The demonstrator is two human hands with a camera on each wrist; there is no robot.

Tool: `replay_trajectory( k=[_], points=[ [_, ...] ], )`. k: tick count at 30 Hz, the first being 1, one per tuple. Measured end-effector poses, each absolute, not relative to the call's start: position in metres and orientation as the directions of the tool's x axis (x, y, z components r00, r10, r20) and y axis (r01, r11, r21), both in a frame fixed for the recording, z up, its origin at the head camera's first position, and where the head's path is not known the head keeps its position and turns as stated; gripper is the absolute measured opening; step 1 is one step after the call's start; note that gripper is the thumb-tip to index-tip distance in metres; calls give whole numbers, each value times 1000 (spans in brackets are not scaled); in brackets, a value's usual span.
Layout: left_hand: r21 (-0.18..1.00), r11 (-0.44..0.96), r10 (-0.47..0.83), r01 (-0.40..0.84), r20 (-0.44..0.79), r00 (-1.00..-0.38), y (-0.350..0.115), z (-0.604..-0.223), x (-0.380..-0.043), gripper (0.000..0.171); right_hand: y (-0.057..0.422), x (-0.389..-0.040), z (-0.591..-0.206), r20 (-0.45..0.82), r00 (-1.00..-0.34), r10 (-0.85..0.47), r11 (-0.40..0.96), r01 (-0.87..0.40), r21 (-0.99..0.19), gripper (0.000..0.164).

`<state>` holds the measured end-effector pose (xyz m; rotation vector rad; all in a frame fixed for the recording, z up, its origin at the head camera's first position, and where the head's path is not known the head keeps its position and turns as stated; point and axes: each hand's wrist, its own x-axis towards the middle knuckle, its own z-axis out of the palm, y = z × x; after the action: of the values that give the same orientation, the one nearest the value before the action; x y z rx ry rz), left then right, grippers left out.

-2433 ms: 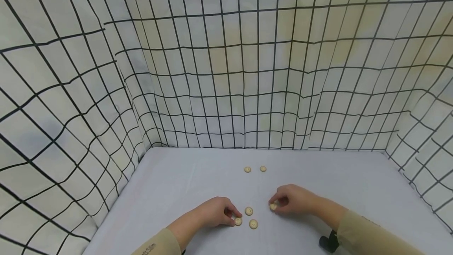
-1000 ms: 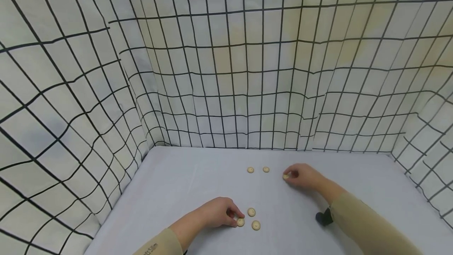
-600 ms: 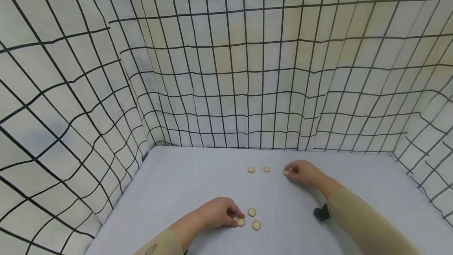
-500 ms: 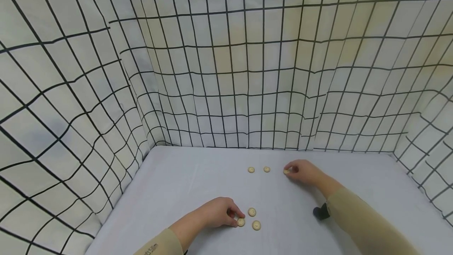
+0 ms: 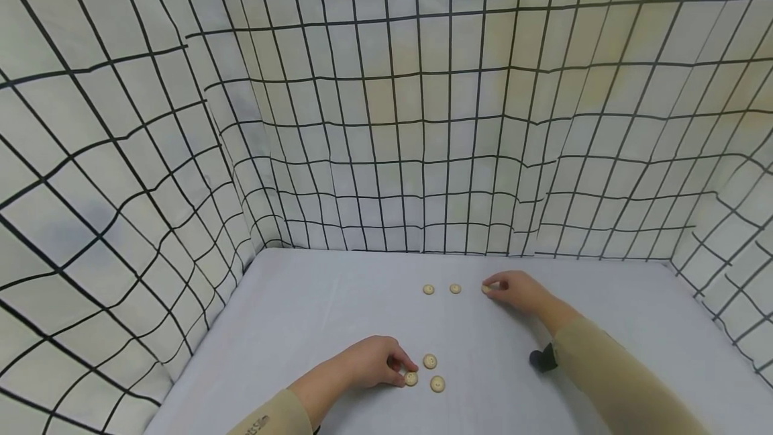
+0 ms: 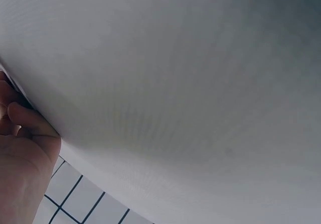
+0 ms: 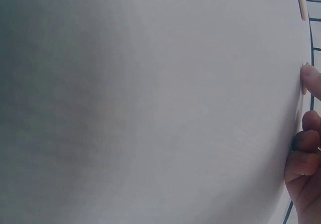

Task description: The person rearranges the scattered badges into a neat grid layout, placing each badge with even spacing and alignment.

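Round cream buttons lie on the white cloth in the head view. My left hand (image 5: 376, 362) rests low on the cloth, thumb and forefinger at either side of a button (image 5: 411, 378). Two more buttons lie just right of it, an upper button (image 5: 430, 361) and a lower button (image 5: 437, 384). Farther back, my right hand (image 5: 517, 291) pinches another button (image 5: 486, 289), partly covered by the fingertips. It lines up with a left button (image 5: 429, 289) and a middle button (image 5: 455, 288). The right wrist view catches a thumb (image 7: 311, 79) on the button's edge.
A white cloth (image 5: 314, 314) covers the tabletop. White walls with a black grid (image 5: 386, 153) enclose it at the back and both sides. A black wrist device (image 5: 543, 358) hangs under the right sleeve (image 5: 610, 374).
My right hand has carried its button from near the front group to the back row, lately edging left toward the other two. My left hand stays on its button.
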<state>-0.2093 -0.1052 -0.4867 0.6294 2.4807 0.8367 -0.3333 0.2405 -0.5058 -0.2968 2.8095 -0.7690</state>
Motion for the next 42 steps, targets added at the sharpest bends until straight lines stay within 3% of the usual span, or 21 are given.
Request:
replay_trajectory(
  k=[42],
  points=[
    [642, 715, 543, 275, -263, -797, -106, -489, -209, 21, 242, -325, -506, -132, -956, -260, 810, -142, -568, 34]
  ],
)
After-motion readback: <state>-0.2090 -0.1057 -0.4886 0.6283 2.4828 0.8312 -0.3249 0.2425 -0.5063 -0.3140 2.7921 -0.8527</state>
